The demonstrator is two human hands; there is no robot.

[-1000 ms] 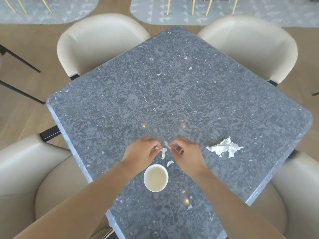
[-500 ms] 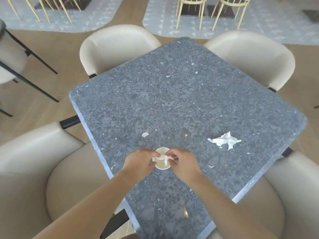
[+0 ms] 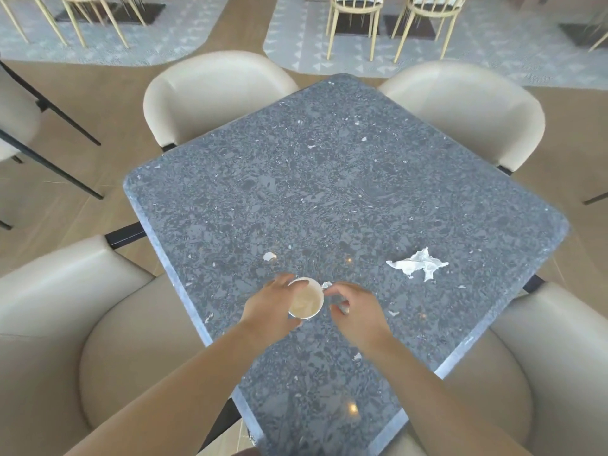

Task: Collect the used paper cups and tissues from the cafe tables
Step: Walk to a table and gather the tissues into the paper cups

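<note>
Paper cup (image 3: 306, 302) stood upright on the bench (image 3: 329, 192), near its near-left edge. Left hand (image 3: 268, 309) gripped it, fingers curled round the wall. Right hand (image 3: 360, 312) was just right of the cup, fingers curled, forefinger tip at a small tissue scrap (image 3: 326, 284); could not tell whether it pinched. Crumpled tissue (image 3: 418, 266) lay further right.

table (image 3: 329, 192): dark grey speckled stone top, square, rounded corners
paper cup (image 3: 306, 302): upright, mouth up
crumpled tissue (image 3: 419, 266): right of the cup, well apart
small scrap (image 3: 269, 256): near the cup, beyond and left
tiny scrap (image 3: 326, 284): just beside the cup's right rim
</note>
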